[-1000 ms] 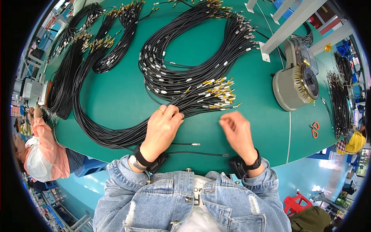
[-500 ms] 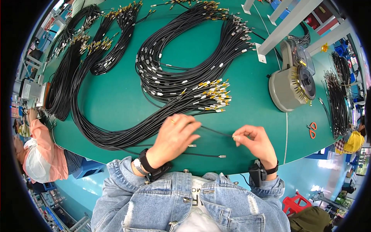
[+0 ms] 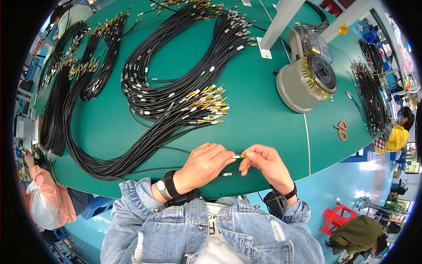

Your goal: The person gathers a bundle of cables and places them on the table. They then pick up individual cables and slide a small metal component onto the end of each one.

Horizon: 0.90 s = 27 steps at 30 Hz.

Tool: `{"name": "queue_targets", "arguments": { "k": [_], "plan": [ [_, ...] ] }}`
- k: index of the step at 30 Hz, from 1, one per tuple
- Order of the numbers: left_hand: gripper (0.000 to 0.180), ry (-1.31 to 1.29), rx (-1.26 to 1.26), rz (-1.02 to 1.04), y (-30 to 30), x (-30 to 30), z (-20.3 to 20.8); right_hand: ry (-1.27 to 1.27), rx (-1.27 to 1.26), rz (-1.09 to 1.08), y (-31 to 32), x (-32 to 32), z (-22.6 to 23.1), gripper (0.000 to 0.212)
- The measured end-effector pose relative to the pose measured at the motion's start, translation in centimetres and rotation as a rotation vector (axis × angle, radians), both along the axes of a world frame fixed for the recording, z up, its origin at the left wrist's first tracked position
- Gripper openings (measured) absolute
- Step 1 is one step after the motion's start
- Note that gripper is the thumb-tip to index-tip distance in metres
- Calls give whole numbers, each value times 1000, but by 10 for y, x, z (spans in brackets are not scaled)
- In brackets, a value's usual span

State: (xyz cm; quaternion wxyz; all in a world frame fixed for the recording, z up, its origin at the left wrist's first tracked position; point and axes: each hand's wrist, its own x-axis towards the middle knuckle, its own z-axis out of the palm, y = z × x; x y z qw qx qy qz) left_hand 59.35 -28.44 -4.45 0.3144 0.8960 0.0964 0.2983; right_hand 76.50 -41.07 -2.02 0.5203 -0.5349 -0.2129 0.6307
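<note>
My left hand [image 3: 209,163] pinches a black cable close to its end. A white sleeve [image 3: 237,156] on that end shows just past my left fingertips. Thumb and forefinger of my right hand [image 3: 267,163] close on a small yellow tip [image 3: 243,155] at the sleeve's far side. The two hands almost meet over the green table's near edge. Beneath and beside my left wrist lie loose black cables, one ending in a silver connector [image 3: 226,174]. A thick bundle of black cables [image 3: 105,165] with white and yellow ends curves round beyond my left hand.
Another looped cable bundle [image 3: 145,83] lies farther back on the green table [image 3: 255,110]. At right stand a grey round machine [image 3: 290,90] with yellow pins and a metal post [image 3: 281,26]. Orange-handled scissors [image 3: 342,130] lie near the right edge. Co-workers sit on both sides.
My hands have come together, the right one moving left to the left fingertips. The stretch of cable earlier visible between them is gone from view. The whole view has shifted, too.
</note>
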Motion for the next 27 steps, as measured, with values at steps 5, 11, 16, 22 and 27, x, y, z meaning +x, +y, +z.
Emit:
{"name": "queue_targets", "arguments": {
  "k": [5,11,16,22,27],
  "plan": [
    [19,6,-59,30,-6,6,-1,-43,-15,7,-2,2,-3,20],
    [17,60,-62,66,-10,10,2,47,-34,10,-3,5,-7,21],
    [18,77,-121,78,-11,13,5,77,-66,2,-2,6,-5,21],
    [10,51,-141,70,-12,14,-2,-14,-79,19,-2,5,-3,20],
    [12,148,-181,45,-12,12,1,-136,-107,56,-1,5,-2,19]
  ]
}}
